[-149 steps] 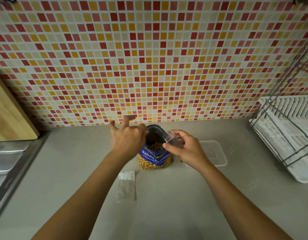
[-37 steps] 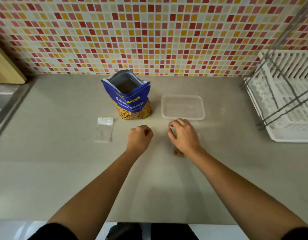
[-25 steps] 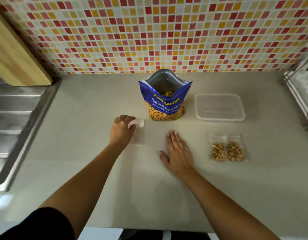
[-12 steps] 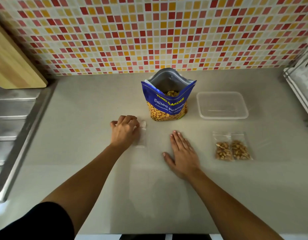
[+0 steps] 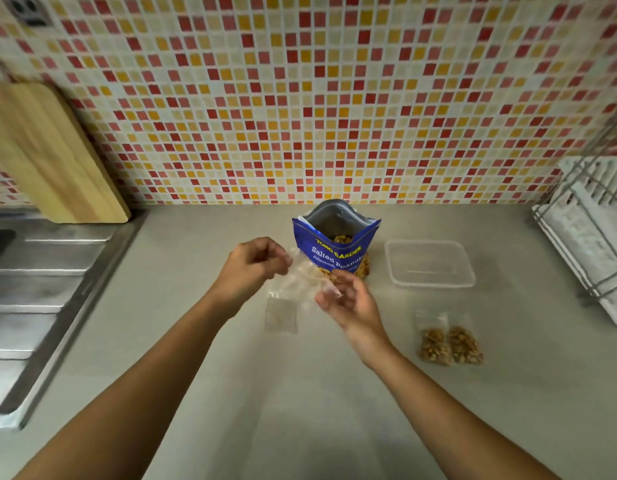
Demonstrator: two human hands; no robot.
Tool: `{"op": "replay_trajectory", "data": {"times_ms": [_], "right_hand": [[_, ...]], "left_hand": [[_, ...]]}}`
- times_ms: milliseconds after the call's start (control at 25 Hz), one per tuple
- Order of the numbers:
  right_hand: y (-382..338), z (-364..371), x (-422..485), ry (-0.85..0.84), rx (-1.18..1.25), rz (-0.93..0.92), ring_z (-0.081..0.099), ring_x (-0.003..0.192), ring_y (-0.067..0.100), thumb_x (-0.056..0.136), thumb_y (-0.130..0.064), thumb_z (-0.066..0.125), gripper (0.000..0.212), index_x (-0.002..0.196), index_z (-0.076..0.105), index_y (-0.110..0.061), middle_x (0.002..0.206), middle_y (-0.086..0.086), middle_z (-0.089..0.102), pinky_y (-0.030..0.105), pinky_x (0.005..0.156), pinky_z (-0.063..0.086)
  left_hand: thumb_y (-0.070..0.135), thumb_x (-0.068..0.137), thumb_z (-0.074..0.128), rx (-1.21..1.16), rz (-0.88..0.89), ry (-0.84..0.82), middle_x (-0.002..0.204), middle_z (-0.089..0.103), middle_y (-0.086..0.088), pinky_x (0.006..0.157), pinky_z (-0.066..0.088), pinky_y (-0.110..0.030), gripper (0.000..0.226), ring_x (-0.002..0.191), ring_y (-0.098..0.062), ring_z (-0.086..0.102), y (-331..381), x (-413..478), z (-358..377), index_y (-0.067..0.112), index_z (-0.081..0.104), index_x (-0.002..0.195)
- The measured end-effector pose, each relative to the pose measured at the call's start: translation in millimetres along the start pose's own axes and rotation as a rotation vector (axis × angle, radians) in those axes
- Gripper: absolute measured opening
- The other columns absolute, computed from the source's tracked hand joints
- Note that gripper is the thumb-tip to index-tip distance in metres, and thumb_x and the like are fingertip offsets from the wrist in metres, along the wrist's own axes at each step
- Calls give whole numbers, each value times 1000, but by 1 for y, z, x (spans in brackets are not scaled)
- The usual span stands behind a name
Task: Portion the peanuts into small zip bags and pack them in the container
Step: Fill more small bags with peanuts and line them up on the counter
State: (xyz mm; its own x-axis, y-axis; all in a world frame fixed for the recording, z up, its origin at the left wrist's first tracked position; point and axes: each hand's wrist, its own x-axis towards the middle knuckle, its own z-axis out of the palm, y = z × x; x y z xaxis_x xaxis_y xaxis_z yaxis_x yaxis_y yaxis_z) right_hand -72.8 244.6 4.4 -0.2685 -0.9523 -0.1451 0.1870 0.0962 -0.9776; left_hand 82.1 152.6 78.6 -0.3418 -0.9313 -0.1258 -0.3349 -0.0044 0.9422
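Countertop (image 5: 300,410) borders sink (image 5: 40,289) leftward; left hand (image 5: 251,268) pinches raised zip bag (image 5: 300,278).

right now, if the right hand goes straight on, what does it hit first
Likely the empty zip bag that the left hand holds, just ahead of the right hand; blur hides contact.

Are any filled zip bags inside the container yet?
No, the clear container shows nothing inside, and the two filled zip bags lie on the counter in front of it.
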Motion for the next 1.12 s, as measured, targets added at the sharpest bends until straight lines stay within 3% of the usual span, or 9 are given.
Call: {"op": "replay_trajectory", "data": {"times_ms": [120,320,480,600,720,840,920,1040,1120], "right_hand": [[-41,-13,8,103,5,-99,61,68,3,73,-5,75,37,98,55,-22,75,-1,63,17,68,50],[-100,-50,23,93,-29,-221,66,68,4,77,-2,70,50,116,49,-23,65,-3,70,17,69,52],[-126,-67,27,45,-33,-248,67,70,5,81,5,61,56,124,42,-26,66,-1,71,20,73,55],[-133,-69,27,71,-55,-226,63,79,9,83,-3,63,51,126,43,-22,81,0,64,25,78,53],[-132,-63,28,56,-70,-184,60,84,10,79,-9,69,53,123,43,-24,92,1,59,31,82,51],[-131,-63,34,101,-96,-205,64,75,6,79,-4,70,55,124,43,-21,70,-7,66,25,74,54],[-132,-63,37,94,-98,-203,67,71,7,80,-3,68,55,126,43,-18,65,-4,67,24,69,55],[-133,-60,42,53,-50,-156,68,72,10,85,-3,62,54,131,40,-20,76,1,72,22,65,54],[-135,-62,44,48,-228,-174,66,90,7,90,-11,58,55,137,33,-25,102,1,70,15,70,50]], "left_hand": [[1,83,62,-89,65,47,76,68,-6,62,52,-17,12,73,-16,64,25,-4,5,11,66,79],[0,90,50,-356,107,-74,83,72,-5,77,57,-30,21,80,-18,68,57,5,11,5,70,86],[1,84,62,-224,129,-66,80,73,1,66,56,-19,13,77,-10,69,70,14,24,10,71,87],[1,82,65,-145,156,4,77,68,-4,61,53,-18,16,72,-14,64,76,19,35,17,66,84],[0,85,61,-209,125,-4,76,64,-5,55,50,-16,21,69,-13,62,76,21,40,19,59,92],[7,87,61,-232,94,-37,88,68,-12,61,53,-19,10,80,-19,64,72,22,38,14,66,92],[10,87,61,-155,89,25,88,69,-11,65,55,-24,7,80,-18,65,72,24,36,14,67,88],[8,87,60,-49,113,138,80,68,-2,65,53,-25,10,75,-11,62,76,27,36,16,66,84],[8,87,60,-63,89,152,79,68,-4,66,53,-28,11,74,-14,62,76,31,34,15,66,82]]}}
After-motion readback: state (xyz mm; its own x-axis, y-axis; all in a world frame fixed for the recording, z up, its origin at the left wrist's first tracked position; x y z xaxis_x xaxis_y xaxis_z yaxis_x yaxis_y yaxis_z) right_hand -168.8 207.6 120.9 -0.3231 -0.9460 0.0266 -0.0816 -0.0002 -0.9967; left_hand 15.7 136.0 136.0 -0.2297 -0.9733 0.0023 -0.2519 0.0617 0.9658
